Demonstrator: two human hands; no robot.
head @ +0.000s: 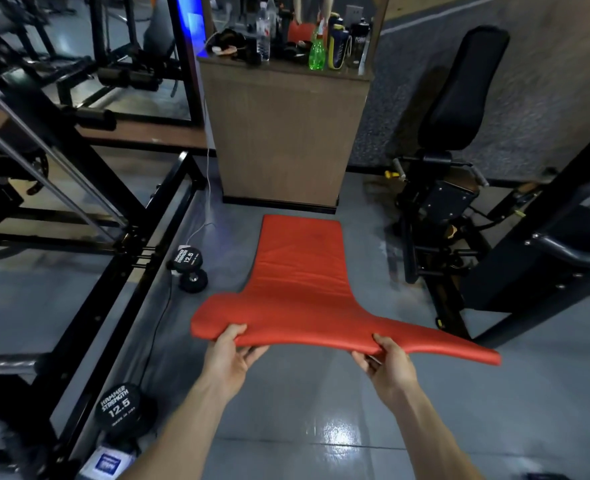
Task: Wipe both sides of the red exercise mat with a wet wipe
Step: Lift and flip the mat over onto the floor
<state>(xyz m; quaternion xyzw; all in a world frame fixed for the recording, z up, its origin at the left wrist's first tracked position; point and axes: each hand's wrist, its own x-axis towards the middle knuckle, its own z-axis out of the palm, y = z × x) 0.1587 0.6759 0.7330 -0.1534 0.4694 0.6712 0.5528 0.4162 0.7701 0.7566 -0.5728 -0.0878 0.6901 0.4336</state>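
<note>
The red exercise mat (304, 275) stretches away from me over the grey floor, its far end lying flat near a wooden cabinet. Its near end is raised off the floor. My left hand (229, 358) grips the near edge left of centre, thumb on top and fingers underneath. My right hand (388, 362) grips the same edge further right in the same way. The mat's near corners flare out past both hands. No wet wipe shows in either hand.
A wooden cabinet (283, 133) topped with several bottles stands beyond the mat. Black gym frames (141, 237) and two 12.5 dumbbells (189, 268) line the left. A seated machine (449, 168) stands right. A blue-and-white packet (108, 464) lies at bottom left.
</note>
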